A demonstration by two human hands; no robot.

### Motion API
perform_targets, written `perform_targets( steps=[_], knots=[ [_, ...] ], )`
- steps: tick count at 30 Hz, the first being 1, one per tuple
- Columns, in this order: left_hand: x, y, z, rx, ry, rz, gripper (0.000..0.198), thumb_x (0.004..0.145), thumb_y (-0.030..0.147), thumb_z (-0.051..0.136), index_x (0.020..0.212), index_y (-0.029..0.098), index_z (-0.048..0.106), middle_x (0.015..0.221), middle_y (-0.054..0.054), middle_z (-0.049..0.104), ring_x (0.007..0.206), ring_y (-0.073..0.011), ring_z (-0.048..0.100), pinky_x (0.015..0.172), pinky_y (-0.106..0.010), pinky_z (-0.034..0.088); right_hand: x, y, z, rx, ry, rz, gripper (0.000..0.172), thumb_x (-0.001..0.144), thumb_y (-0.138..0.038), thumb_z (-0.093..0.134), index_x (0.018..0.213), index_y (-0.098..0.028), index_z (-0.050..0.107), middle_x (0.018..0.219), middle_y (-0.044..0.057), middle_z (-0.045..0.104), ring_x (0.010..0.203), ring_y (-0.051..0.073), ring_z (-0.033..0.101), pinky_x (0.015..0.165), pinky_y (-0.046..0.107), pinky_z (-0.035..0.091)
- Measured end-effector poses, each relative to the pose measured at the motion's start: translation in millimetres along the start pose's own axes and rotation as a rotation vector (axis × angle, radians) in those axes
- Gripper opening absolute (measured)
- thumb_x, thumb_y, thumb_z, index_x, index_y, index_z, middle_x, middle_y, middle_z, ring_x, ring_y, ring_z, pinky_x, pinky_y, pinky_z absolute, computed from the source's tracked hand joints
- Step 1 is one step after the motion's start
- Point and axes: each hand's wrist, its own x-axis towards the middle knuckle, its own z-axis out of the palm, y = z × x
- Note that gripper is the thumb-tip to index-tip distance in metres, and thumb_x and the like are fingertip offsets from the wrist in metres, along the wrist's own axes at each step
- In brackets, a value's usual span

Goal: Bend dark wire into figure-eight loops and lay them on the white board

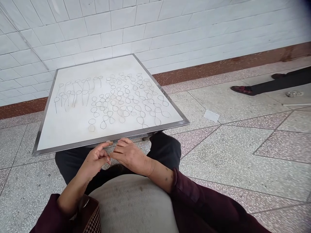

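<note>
Thin wire loop [106,167]: held in front of the person's lap, just below the near rim of the counter [73,145], not touching it. The loop hangs under the fingertips and is faint against the dark trousers; its exact shape cannot be told.

Left hand [93,161]: grip narrow, thumb and forefinger pinched on the wire's upper part, palm turned inward.

Right hand [132,157]: grip also narrow, fingertips closed on the same wire and touching the left fingertips. Both hands meet at the body's midline.

Counter: white top in a metal frame, tilted in view, with its near edge over the knees. Many bent wire shapes [121,103] lie on it, mostly figure-eights, some overlapping, across the middle and right. On the left lie two rows of stemmed loops [73,94], side by side.

Surroundings: speckled tile floor [230,155] and a white tiled wall [145,26] behind the counter. A paper scrap [211,115] lies on the floor right of the counter. Another person's shoe [243,90] and dark trouser leg are at far right, well apart from the hands.
</note>
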Motion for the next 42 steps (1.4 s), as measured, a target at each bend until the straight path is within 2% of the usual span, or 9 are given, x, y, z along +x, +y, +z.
perform_targets(
  steps=[9, 16, 25, 34, 38, 40, 42],
  knots=[
    [2, -2, 4.9, -0.026, 0.052, -0.017, 0.057, 0.08, 0.028, 0.063, 0.135, 0.018, 0.053, 0.071, -0.001, 0.06, 0.05, -0.0084, 0.04, 0.04, -0.018, 0.026, 0, -2, 6, -0.066, 0.027, 0.066, 0.019, 0.094, -0.012, 0.051, 0.08, -0.021, 0.062, 0.065, -0.002, 0.057, 0.072, 0.015, 0.044, 0.083, 0.032, 0.034],
    [4, -5, 9.7, -0.049, 0.084, -0.051, 0.058, 0.079, 0.029, 0.064, 0.134, 0.016, 0.053, 0.07, 0.0, 0.061, 0.049, -0.008, 0.039, 0.039, -0.018, 0.026, -1, 2, 9, -0.065, 0.01, 0.049, 0.022, 0.094, -0.013, 0.05, 0.077, -0.021, 0.061, 0.066, -0.002, 0.057, 0.074, 0.015, 0.045, 0.09, 0.034, 0.035],
    [7, -12, 9.7, -0.062, 0.071, -0.062, 0.057, 0.078, 0.029, 0.065, 0.132, 0.016, 0.054, 0.069, 0.001, 0.06, 0.046, -0.0064, 0.036, 0.039, -0.018, 0.026, 0, 2, 7, -0.086, -0.02, 0.075, 0.023, 0.093, -0.011, 0.052, 0.075, -0.02, 0.061, 0.067, -0.002, 0.06, 0.072, 0.015, 0.046, 0.083, 0.032, 0.035],
    [3, -1, -7.8, 0.034, -0.004, -0.072, 0.057, 0.079, 0.026, 0.06, 0.134, 0.016, 0.051, 0.068, 0.001, 0.061, 0.043, -0.0061, 0.033, 0.038, -0.019, 0.025, -15, 25, 1, -0.06, 0.003, 0.111, 0.021, 0.091, -0.004, 0.051, 0.09, -0.02, 0.065, 0.072, 0.0, 0.062, 0.078, 0.016, 0.048, 0.086, 0.034, 0.035],
    [0, 1, -17.0, 0.082, -0.02, -0.076, 0.055, 0.08, 0.027, 0.059, 0.133, 0.017, 0.052, 0.068, 0.002, 0.061, 0.045, -0.0069, 0.034, 0.039, -0.02, 0.024, -23, 34, -5, -0.065, 0.012, 0.147, 0.023, 0.092, -0.003, 0.049, 0.093, -0.019, 0.066, 0.076, 0.002, 0.063, 0.08, 0.017, 0.049, 0.081, 0.034, 0.035],
    [-1, 4, -21.3, 0.115, -0.018, -0.076, 0.054, 0.081, 0.027, 0.058, 0.134, 0.017, 0.052, 0.068, 0.002, 0.06, 0.047, -0.0075, 0.036, 0.042, -0.02, 0.026, -25, 35, -8, -0.049, 0.0, 0.145, 0.022, 0.094, -0.006, 0.049, 0.092, -0.019, 0.066, 0.08, 0.003, 0.064, 0.082, 0.018, 0.049, 0.078, 0.033, 0.036],
    [-1, 9, -26.4, 0.139, -0.036, -0.068, 0.055, 0.081, 0.027, 0.058, 0.135, 0.016, 0.05, 0.069, 0.002, 0.061, 0.054, -0.0093, 0.045, 0.048, -0.02, 0.033, -25, 35, -10, -0.02, -0.032, 0.131, 0.021, 0.095, -0.008, 0.048, 0.091, -0.018, 0.066, 0.082, 0.004, 0.063, 0.081, 0.018, 0.049, 0.073, 0.031, 0.037]
  ],
)
